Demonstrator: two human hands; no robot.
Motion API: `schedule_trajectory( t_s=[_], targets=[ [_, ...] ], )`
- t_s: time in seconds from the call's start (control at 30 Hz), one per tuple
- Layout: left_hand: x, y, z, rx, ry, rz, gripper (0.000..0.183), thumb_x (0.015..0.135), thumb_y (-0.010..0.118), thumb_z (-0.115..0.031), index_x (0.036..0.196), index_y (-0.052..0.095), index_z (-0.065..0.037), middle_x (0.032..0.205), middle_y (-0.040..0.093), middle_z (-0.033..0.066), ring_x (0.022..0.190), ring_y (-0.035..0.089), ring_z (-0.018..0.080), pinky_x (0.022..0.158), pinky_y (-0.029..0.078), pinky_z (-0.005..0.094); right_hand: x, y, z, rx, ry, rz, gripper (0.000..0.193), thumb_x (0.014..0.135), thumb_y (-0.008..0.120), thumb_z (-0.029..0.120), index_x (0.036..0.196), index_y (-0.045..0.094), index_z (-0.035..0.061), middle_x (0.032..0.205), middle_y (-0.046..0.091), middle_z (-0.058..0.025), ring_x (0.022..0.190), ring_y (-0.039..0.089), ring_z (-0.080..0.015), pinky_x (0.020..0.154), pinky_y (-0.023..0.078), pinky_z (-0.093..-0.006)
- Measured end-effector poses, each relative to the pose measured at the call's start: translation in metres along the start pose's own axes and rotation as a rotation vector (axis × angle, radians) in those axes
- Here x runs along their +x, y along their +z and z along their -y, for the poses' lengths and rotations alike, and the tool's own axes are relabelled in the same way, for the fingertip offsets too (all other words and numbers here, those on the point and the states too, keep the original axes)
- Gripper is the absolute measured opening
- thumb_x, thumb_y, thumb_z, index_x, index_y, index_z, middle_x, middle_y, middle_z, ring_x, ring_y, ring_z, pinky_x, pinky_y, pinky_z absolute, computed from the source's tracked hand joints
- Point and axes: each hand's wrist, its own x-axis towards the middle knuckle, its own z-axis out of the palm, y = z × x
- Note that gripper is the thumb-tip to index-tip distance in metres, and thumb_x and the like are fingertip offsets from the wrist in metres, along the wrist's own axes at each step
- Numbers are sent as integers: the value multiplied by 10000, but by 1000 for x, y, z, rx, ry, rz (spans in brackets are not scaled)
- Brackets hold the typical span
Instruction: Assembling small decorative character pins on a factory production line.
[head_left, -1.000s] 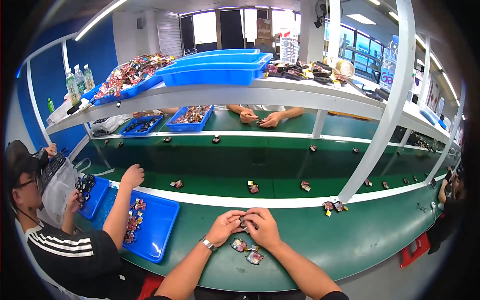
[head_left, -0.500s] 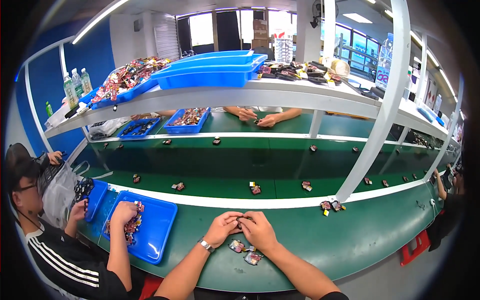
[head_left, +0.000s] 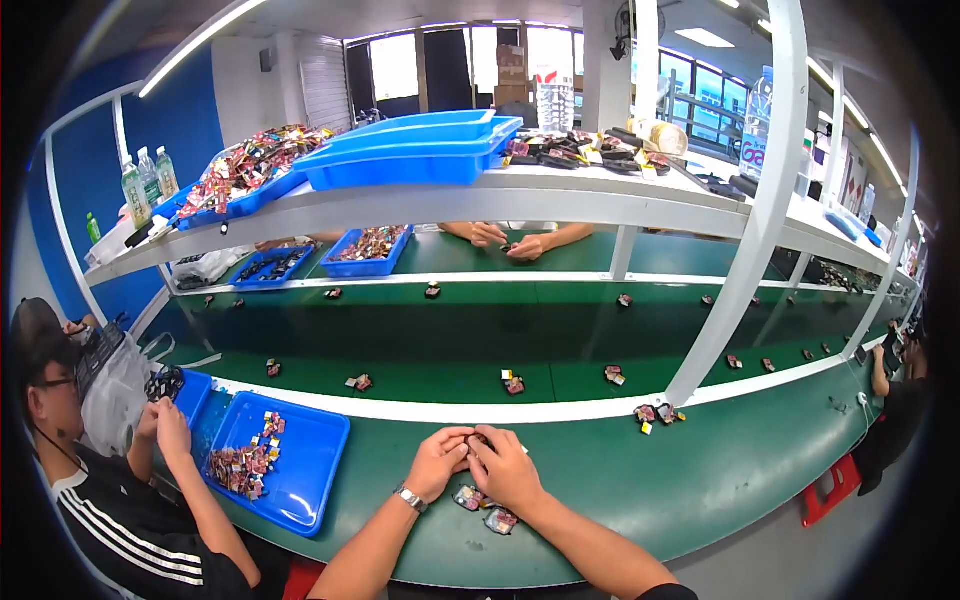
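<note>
Grip: our left hand [head_left: 437, 462] and right hand [head_left: 507, 468] meet fingertip to fingertip at lower centre of the frame, both pinching a small dark part [head_left: 478, 439] that is mostly hidden between them; we cannot tell its exact shape.
Part's place: it sits just above the green rubbery work surface [head_left: 700, 480], in the pinch, not lying on it.
Handling: we judge it light and rigid, small enough to slip, so the fingertips take it best by its edges.
Just below the hands: a few small red-and-dark loose pieces [head_left: 484, 508] lie on the surface, touching or nearly touching our right wrist.
Left wrist: a silver metal wristwatch [head_left: 408, 497].
Lower left: a shallow blue plastic tray [head_left: 310, 470] with a heap of small colourful pieces, beside a co-worker's hands [head_left: 165, 425].
Beyond: a green conveyor belt [head_left: 420, 340] carries spaced little clusters across mid frame.
Upper frame: a white metal shelf [head_left: 560, 200] bears stacked blue bins [head_left: 410, 150].
</note>
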Motion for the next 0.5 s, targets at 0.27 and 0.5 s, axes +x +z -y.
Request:
schedule_trajectory(
  t_s=[0.27, 0.5],
  targets=[
    [3, -2, 3, -46, 63, -49, 353, 951, 540, -44, 1288, 464, 27, 1233, 594, 167, 1093, 616, 225, 922, 536, 358, 9, 8, -21, 144, 23, 76, 288, 740, 728, 112, 1015, 681, 40, 1133, 627, -112, 977, 615, -287, 793, 546, -373],
    [4, 1, -1, -38, 115, -89, 357, 948, 536, -37, 1286, 461, 53, 1303, 550, 211, 1144, 598, 273, 939, 533, 364, 37, -7, -150, -159, 370, -185, 209, 725, 708, 114, 909, 691, 15, 1076, 662, -160, 987, 622, -342, 892, 497, -404]
  ],
)
